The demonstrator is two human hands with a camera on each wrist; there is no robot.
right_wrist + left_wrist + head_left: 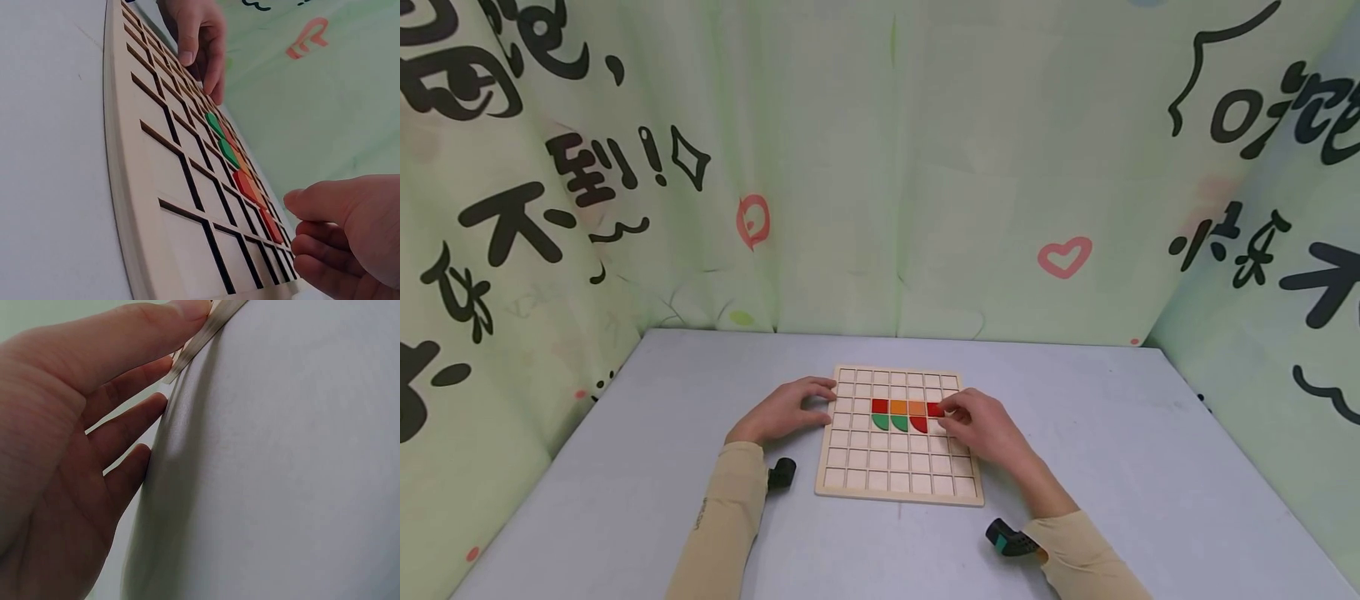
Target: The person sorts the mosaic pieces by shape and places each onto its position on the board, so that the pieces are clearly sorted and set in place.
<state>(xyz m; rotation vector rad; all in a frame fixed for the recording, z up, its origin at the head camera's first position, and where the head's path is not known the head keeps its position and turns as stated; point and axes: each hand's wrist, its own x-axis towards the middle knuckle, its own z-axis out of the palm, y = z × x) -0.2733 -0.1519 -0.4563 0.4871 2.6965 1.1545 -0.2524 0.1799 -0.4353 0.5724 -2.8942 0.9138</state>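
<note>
A square wooden grid board (898,500) lies on the table, with several coloured pieces in its upper middle cells. One row holds a red square (879,406), two orange squares (907,407) and another red square (935,409). Below them sit two green quarter-round pieces (890,422) and a red quarter-round piece (919,424). My right hand (985,425) is at the right-end red square, its fingers loosely bent; in the right wrist view no piece shows between them. Along the board's left edge rests my left hand (790,410), thumb and fingertips spread and holding nothing.
The board lies on a pale table (700,375) backed by a light green curtain (970,167) with black lettering and pink hearts. A black wrist camera (782,473) sits by the left forearm and another black camera (1011,538) by the right.
</note>
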